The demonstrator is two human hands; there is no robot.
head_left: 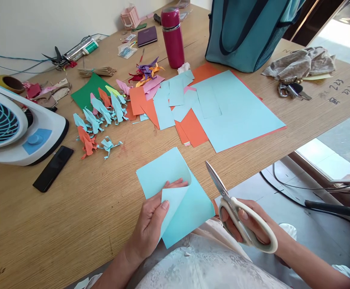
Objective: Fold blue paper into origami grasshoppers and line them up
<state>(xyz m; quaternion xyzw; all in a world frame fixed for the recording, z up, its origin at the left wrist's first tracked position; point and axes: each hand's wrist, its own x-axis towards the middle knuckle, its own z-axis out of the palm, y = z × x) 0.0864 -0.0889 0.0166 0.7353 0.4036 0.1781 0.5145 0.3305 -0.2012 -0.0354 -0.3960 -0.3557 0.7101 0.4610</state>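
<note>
My left hand (152, 216) is closed on a light blue sheet of paper (189, 212) at the table's front edge. The thumb pinches a corner that is curled over, and the fingers reach behind that flap. In my right hand (253, 216) is a pair of scissors (233, 208) with cream handles, my fingers through the loops. The blades look closed and point up and away, just right of the sheet, apart from it. Beyond lie a large light blue sheet (238, 108) and orange paper pieces (194, 128).
Several folded paper figures (99, 112) stand at the left, near a fan (21, 124) and a black phone (53, 168). Behind are a magenta flask (173, 38) and a teal bag (241, 32). Keys (293, 89) and a crumpled cloth (301, 64) lie at the right.
</note>
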